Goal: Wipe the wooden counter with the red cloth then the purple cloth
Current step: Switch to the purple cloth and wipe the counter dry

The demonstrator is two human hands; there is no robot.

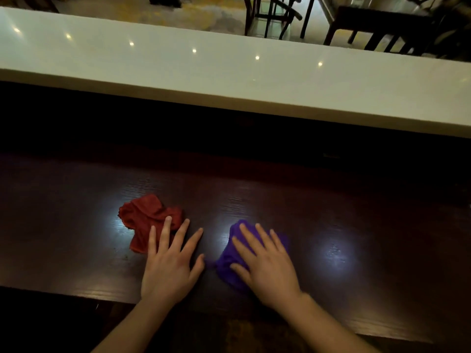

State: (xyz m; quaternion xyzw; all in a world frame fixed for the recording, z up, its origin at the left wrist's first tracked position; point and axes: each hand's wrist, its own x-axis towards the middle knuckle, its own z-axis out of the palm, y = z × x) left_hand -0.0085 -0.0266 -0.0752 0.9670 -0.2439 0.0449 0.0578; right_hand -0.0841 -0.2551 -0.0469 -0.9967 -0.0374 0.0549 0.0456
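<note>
Dark wooden counter, glossy, lamp glare in patches. Red cloth: crumpled, left of centre, two fingertips of the left hand overlapping its near edge; fingers spread wide, palm flat, gripping nothing. Purple cloth: bunched, just right of the red one, apart from it, pressed under the right hand, fingers splayed flat. White ledge behind; dark chairs beyond.

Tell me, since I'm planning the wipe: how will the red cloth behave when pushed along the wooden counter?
The red cloth lies crumpled in soft folds, so it is probably floppy and will bunch rather than slide flat. The wooden counter looks glossy, so it should glide easily. The left hand covers only its near edge, so the far part may trail.
</note>
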